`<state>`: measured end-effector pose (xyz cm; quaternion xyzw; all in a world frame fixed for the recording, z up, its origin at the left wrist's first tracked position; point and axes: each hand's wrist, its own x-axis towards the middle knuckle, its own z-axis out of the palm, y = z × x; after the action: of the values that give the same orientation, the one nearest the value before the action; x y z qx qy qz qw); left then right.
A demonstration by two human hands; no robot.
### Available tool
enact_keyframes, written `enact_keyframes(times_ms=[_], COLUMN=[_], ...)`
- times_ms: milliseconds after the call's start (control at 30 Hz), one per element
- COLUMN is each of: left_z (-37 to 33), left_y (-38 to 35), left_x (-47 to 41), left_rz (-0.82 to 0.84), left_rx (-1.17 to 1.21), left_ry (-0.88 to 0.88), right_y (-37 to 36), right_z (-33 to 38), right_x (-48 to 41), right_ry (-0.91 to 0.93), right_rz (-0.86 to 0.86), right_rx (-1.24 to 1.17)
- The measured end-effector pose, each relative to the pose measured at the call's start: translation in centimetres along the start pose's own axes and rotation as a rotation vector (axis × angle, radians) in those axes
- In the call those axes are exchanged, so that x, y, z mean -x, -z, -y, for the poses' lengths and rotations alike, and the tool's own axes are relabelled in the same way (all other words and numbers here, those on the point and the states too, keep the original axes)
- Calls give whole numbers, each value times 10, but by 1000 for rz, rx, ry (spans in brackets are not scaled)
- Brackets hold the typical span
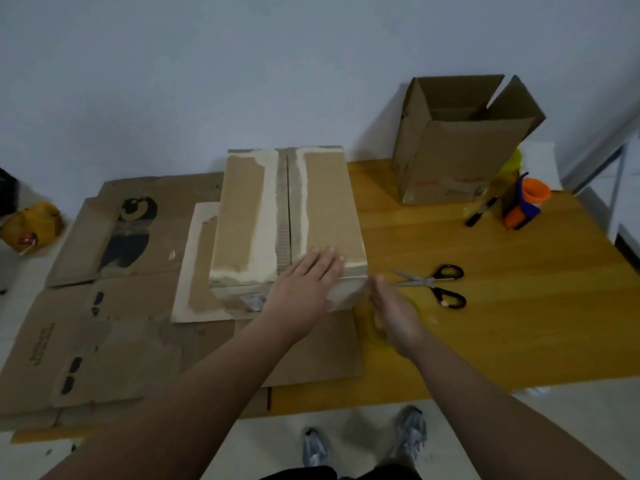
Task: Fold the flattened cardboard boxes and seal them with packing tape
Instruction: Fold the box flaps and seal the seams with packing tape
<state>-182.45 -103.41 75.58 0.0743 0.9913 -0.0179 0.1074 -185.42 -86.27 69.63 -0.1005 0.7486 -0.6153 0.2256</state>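
A folded cardboard box stands on the table with its two top flaps closed and a seam down the middle. My left hand lies flat with straight fingers on the box's near right corner. My right hand is just right of that corner and grips a roll of clear yellowish packing tape, mostly hidden under the hand. The roll sits close to the box's near right edge. Several flattened cardboard boxes lie spread under and left of the box.
Black-handled scissors lie open on the wooden table right of my hand. An open upright box stands at the back right. Beside it are a black marker and an orange-blue tape dispenser. A yellow bag sits far left.
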Motion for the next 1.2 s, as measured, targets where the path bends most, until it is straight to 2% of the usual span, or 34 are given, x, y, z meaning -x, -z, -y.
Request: enact_keyframes(times_ms=[133, 267, 367, 433, 600, 833, 900, 967, 1067, 1200], left_z=[7, 4, 6, 9, 12, 12, 16, 24, 46, 83], left_y=[1, -2, -4, -4, -7, -9, -9, -12, -21, -28], left_x=[-2, 1, 2, 2, 0, -3, -2, 3, 22, 53], left_rz=[-50, -74, -90, -94, -72, -61, -51, -53, -112, -155], left_rx=[17, -8, 13, 30, 43, 30, 30, -3, -49, -123], left_ry=[-24, -27, -32, -47, -53, -52, -73, -92, -89, -24], right_y=[19, 19, 19, 16, 15, 17, 14, 13, 8, -7], right_z=[6, 1, 5, 4, 7, 7, 6, 11, 16, 25], right_x=[-7, -18, -25, -28, -36, -34, -32, -29, -24, -16], right_ry=[127, 298, 376, 373, 326, 421, 467, 484, 395, 228], right_rz=[20, 65, 34, 68, 84, 57, -27, -113, -154, -221], right_rx=[122, 597, 768, 827, 689, 1049, 1086, 1223, 1370, 1391])
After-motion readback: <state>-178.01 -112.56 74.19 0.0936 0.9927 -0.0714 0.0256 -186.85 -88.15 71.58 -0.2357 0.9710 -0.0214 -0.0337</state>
